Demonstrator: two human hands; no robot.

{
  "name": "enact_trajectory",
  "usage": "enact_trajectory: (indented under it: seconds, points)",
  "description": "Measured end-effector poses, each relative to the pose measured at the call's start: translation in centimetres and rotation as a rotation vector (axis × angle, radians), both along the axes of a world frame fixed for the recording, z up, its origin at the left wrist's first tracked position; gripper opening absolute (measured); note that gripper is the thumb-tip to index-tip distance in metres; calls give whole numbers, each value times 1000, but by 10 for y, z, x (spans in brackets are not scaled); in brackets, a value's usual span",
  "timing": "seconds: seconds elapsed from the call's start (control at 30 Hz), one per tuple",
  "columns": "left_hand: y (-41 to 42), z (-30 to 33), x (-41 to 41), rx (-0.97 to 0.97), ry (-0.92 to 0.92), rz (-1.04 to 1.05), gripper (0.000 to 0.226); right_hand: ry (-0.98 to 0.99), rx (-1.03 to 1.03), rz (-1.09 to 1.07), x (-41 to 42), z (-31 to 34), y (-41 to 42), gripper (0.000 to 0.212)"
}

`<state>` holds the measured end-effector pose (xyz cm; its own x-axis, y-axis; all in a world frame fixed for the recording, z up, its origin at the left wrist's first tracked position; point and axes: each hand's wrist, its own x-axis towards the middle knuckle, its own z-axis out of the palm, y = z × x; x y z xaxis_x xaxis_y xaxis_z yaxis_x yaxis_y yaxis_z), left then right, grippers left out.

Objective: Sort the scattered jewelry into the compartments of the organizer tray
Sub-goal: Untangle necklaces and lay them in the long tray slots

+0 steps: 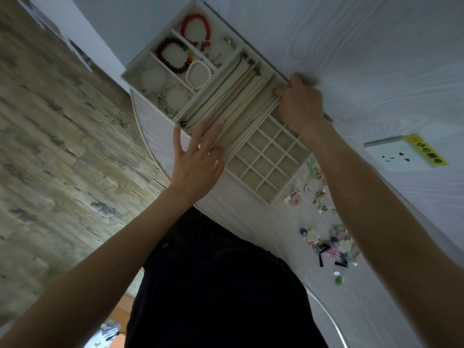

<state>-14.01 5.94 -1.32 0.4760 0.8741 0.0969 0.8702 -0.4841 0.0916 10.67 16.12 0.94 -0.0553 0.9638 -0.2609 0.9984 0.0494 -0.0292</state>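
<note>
The cream organizer tray (272,163) sits on a pale wood-grain table (376,59), against its far edge. The left hand (198,159) lies on the long slots with fingers spread and straight; the right hand (300,101) curls over the tray's far rim. Loose jewelry (326,237) lies scattered to the right. Beyond the table's curved edge, weathered plank flooring (62,146).

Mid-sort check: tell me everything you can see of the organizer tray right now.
The organizer tray is a cream, fabric-lined rectangle lying flat on the pale wood-grain table, reaching its curved edge. One end has large sections holding red bead bracelets, a pearl bracelet and pale ones. The middle has long slots with chains. The near end is a grid of small square cells, all empty. The left hand rests open on the long slots; the right hand grips the far rim.
</note>
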Motion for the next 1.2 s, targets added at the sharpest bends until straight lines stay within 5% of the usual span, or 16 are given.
enact_trajectory:
  seconds: [0.8, 1.2]
  points:
    - [-1, 0, -2, 14, -85, -53, 18, 57, 46, 84, -4, 2, -6, 36]
    - [4, 1, -6, 8, -46, -44, 30, -120, 16, -46, -10, 5, 5, 23]
